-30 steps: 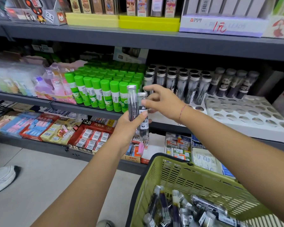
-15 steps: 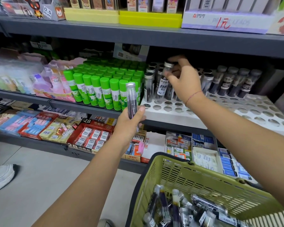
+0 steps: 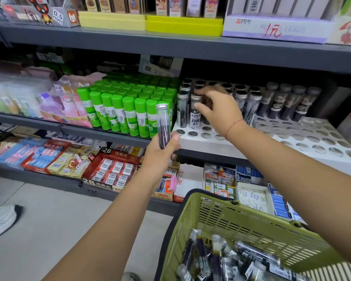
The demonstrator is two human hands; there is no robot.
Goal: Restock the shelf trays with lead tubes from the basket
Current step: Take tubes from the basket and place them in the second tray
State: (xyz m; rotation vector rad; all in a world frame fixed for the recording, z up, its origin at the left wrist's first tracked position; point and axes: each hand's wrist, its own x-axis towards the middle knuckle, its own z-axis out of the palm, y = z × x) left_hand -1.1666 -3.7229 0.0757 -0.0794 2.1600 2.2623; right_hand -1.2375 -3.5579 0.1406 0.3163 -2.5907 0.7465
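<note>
My left hand (image 3: pixel 160 151) grips a clear lead tube (image 3: pixel 163 126) with a silver cap, upright, in front of the shelf edge. My right hand (image 3: pixel 217 112) reaches over the white holed tray (image 3: pixel 201 139) on the middle shelf. Its fingers and thumb curl round the top of another lead tube (image 3: pixel 195 116), which stands in a tray hole beside a seated tube (image 3: pixel 182 110). More tubes fill the tray's back rows. The green basket (image 3: pixel 241 218) hangs at lower right with several loose lead tubes (image 3: pixel 211 258) inside.
Green glue sticks (image 3: pixel 120 112) stand left of the tray. A second holed tray (image 3: pixel 312 138) on the right holds dark tubes (image 3: pixel 288 102) at its back. Eraser boxes (image 3: pixel 109 169) fill the lower shelf. A white shoe (image 3: pixel 0 220) is on the floor at left.
My right hand took one of the two tubes from my left hand, carried it up to the tray and lowered it into a hole. My left hand kept the other tube.
</note>
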